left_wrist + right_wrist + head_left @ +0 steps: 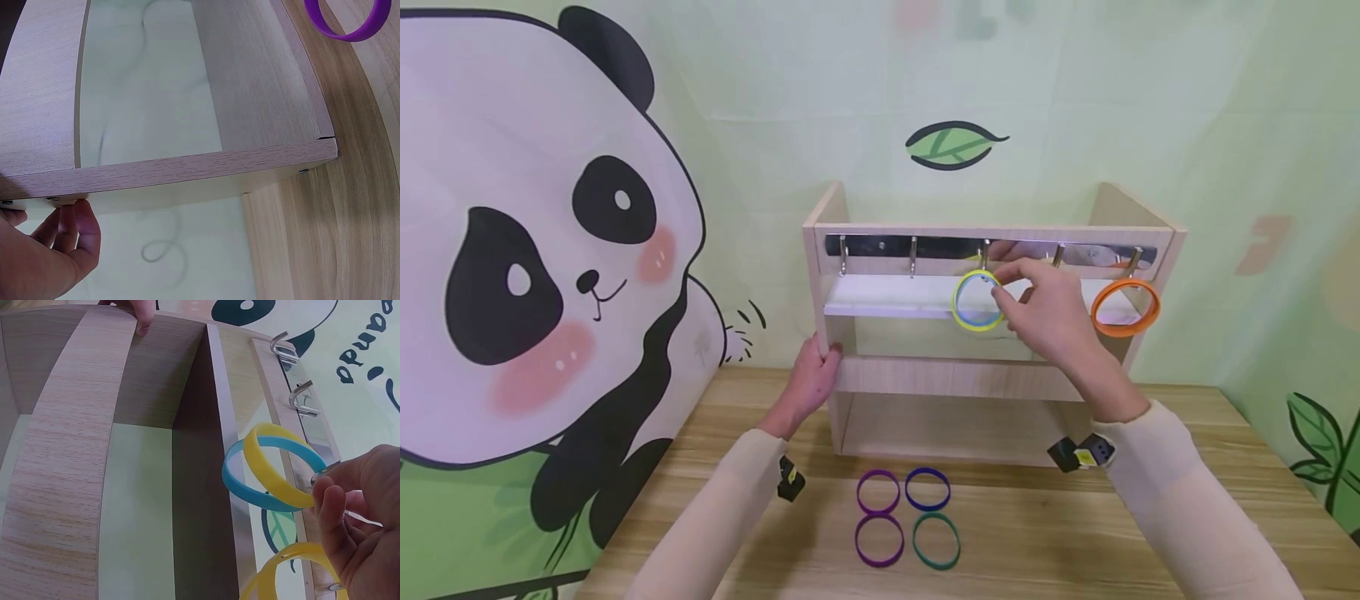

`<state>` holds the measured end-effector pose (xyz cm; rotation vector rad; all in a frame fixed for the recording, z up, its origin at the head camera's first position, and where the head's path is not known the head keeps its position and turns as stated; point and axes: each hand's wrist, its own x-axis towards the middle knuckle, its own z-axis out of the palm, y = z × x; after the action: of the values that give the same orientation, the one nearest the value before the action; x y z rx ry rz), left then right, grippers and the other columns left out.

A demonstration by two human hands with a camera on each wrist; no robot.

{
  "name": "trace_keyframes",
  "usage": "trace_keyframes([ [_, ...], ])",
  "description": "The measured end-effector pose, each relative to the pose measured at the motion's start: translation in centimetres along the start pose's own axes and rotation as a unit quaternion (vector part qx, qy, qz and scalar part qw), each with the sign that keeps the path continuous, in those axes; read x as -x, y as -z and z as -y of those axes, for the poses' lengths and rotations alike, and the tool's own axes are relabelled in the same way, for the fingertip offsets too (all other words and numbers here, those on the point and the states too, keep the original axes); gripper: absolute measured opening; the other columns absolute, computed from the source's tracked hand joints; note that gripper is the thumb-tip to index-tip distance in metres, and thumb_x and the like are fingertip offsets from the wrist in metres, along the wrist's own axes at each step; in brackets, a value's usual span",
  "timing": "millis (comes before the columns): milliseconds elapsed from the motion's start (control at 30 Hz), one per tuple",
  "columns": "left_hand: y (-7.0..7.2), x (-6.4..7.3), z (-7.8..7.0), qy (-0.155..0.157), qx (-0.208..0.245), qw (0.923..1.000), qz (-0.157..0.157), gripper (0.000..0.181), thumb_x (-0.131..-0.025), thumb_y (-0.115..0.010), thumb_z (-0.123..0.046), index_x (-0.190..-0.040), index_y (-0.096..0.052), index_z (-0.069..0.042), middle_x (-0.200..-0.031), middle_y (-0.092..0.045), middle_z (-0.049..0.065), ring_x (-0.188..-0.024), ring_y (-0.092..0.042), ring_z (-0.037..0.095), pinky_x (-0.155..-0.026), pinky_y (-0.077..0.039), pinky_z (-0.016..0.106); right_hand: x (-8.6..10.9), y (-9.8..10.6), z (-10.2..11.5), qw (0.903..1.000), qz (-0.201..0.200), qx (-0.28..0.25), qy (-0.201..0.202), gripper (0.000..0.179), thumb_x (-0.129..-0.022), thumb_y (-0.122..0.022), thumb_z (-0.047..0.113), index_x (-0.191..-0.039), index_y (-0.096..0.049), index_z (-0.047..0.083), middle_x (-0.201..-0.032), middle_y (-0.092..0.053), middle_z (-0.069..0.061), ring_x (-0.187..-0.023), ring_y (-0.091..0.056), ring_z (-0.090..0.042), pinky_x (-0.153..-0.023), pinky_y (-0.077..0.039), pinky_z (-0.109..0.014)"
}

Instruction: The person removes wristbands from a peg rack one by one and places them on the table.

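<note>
My right hand [1051, 310] pinches a yellow wristband [269, 464] between thumb and fingertips, right at the middle hook [986, 252] of a metal rail. A light blue wristband [240, 490] loops through the same spot, crossing the yellow one. My left hand [811, 377] grips the left side panel of a small wooden shelf [917, 377], fingers on its outer face [84, 225] and the thumb tip round its front edge. An orange wristband [1125, 308] hangs from the rightmost hook. In the right wrist view, yellow bands [269, 575] hang at the neighbouring hook, hidden behind my hand in the head view.
Two purple bands [879, 566], a dark blue band [928, 509] and a green band [937, 568] lie on the wooden table [1037, 542] before the shelf. Two more hooks [913, 257] stick out at the rail's left. A panda-printed backdrop [760, 167] stands behind.
</note>
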<state>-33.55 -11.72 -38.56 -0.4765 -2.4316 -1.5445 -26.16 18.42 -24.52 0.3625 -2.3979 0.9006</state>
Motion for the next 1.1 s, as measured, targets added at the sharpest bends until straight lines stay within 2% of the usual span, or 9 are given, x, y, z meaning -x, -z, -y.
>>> trace_keyframes([
  [233,0.04,-0.07,0.14,-0.008,0.006,0.9999,0.002,0.043,-0.100,-0.036,-0.018,-0.140,-0.036,-0.002,-0.127,-0.050,0.019,-0.112,-0.054,0.035,-0.089,-0.049,0.050,0.02,-0.11,0.04,0.9993,-0.020,0.024,0.019,0.020,-0.083,-0.069,0.011,-0.101,-0.068,0.004,-0.097,-0.066,-0.009,-0.055,-0.055,-0.019,-0.046,-0.046,-0.029],
  [533,0.00,0.00,0.15,-0.013,0.002,0.9999,0.001,0.042,-0.100,-0.035,-0.018,-0.140,-0.036,-0.004,-0.126,-0.051,0.018,-0.110,-0.055,0.032,-0.087,-0.050,0.051,-0.03,-0.23,0.03,0.9974,-0.044,0.042,0.039,0.019,-0.083,-0.069,0.009,-0.100,-0.070,0.001,-0.095,-0.067,-0.011,-0.061,-0.053,-0.021,-0.051,-0.045,-0.030],
  [800,-0.01,-0.13,0.30,-0.012,-0.009,0.9999,-0.001,0.043,-0.099,-0.035,-0.020,-0.139,-0.037,-0.004,-0.127,-0.050,0.018,-0.112,-0.053,0.032,-0.089,-0.048,0.051,-0.01,-0.31,0.25,0.9970,-0.050,0.038,0.044,0.018,-0.083,-0.068,0.008,-0.100,-0.069,0.000,-0.095,-0.068,-0.013,-0.063,-0.054,-0.022,-0.054,-0.045,-0.031],
  [1100,0.03,-0.09,0.40,-0.016,0.002,0.9999,0.004,0.043,-0.099,-0.035,-0.018,-0.139,-0.036,-0.003,-0.128,-0.051,0.018,-0.112,-0.054,0.032,-0.089,-0.048,0.053,-0.24,-0.57,0.27,0.9967,-0.061,0.028,0.045,0.015,-0.084,-0.066,0.007,-0.097,-0.069,-0.001,-0.092,-0.068,-0.013,-0.065,-0.056,-0.024,-0.057,-0.046,-0.032],
])
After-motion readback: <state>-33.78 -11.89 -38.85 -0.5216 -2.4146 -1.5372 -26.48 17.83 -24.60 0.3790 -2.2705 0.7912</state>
